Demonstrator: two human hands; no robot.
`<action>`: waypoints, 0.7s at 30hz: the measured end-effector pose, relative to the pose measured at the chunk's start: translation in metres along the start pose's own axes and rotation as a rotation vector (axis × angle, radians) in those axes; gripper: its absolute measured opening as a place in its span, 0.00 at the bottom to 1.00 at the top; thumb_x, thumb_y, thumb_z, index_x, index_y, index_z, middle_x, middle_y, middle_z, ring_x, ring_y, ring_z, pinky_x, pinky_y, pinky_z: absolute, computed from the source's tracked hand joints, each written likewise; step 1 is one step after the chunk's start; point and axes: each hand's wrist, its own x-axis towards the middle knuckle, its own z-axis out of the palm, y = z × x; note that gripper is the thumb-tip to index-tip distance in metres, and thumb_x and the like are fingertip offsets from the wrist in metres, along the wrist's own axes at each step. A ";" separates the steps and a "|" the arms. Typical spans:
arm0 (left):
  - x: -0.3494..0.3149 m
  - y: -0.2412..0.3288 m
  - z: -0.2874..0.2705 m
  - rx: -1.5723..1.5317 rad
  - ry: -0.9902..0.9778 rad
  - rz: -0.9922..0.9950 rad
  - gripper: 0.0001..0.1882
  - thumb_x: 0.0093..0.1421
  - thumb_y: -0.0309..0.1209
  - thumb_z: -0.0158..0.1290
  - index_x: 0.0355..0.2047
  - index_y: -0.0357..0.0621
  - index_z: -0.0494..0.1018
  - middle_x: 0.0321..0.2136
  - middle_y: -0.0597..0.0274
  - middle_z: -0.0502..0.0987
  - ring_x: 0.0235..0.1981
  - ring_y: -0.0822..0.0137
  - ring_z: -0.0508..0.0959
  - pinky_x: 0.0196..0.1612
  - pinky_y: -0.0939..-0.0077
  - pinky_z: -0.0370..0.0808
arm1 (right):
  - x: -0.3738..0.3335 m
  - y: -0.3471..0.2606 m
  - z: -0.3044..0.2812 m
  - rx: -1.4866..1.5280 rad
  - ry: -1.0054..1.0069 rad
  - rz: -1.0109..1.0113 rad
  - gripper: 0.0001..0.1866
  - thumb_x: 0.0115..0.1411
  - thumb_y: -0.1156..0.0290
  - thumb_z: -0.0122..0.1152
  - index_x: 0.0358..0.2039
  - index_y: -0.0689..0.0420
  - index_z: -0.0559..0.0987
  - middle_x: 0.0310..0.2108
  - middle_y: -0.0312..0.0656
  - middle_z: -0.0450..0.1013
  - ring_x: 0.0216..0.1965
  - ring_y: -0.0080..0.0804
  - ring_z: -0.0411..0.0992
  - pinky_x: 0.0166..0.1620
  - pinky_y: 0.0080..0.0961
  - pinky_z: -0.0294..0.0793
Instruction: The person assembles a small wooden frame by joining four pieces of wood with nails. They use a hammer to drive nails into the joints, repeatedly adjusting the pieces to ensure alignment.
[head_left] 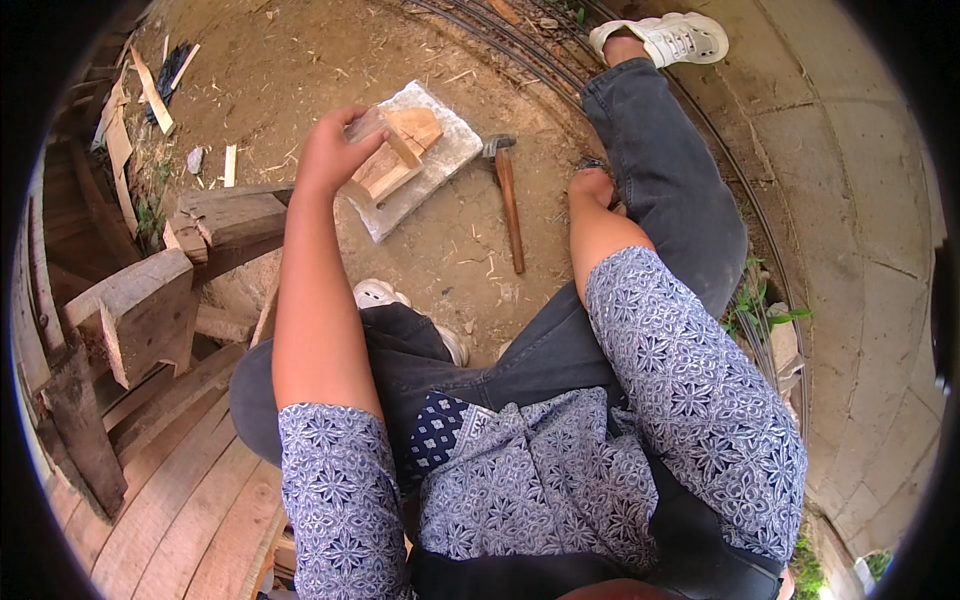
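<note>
My left hand [340,150] is closed over the upper board of a small wooden assembly [378,182], with the thumb along its near side. The assembly is made of light boards joined at angles, and it rests on a flat pale stone slab [452,150] on the ground. My right hand [592,187] is beside my right shin, its fingers closed around something small and dark that is too unclear to name. A hammer [510,205] with a wooden handle lies on the dirt between the slab and my right hand, touched by neither hand.
Rough timber pieces [150,305] and a slatted wooden surface [190,510] stand at the left. Wood scraps [152,92] lie at the far left. Long dark rods [510,40] run along the concrete wall [850,200] on the right. My white shoes [668,40] are on either side.
</note>
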 end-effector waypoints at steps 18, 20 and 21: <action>-0.017 0.007 0.010 0.134 0.159 0.121 0.25 0.49 0.42 0.70 0.45 0.42 0.81 0.42 0.51 0.82 0.42 0.51 0.82 0.45 0.61 0.77 | -0.083 -0.091 -0.010 0.701 -0.028 -0.384 0.13 0.51 0.64 0.74 0.33 0.56 0.82 0.31 0.41 0.82 0.35 0.35 0.80 0.42 0.33 0.77; -0.022 0.010 0.011 0.148 0.183 0.105 0.25 0.50 0.42 0.70 0.44 0.42 0.81 0.41 0.52 0.81 0.42 0.51 0.82 0.45 0.61 0.77 | -0.095 -0.105 -0.017 0.724 -0.054 -0.469 0.14 0.49 0.63 0.75 0.33 0.56 0.83 0.31 0.40 0.82 0.34 0.33 0.80 0.42 0.31 0.78; -0.024 0.016 0.014 0.159 0.189 0.094 0.24 0.50 0.42 0.70 0.45 0.42 0.81 0.41 0.53 0.81 0.42 0.51 0.82 0.46 0.61 0.77 | -0.098 -0.113 -0.025 0.743 -0.075 -0.508 0.14 0.49 0.63 0.76 0.33 0.56 0.83 0.31 0.40 0.82 0.34 0.32 0.80 0.41 0.30 0.78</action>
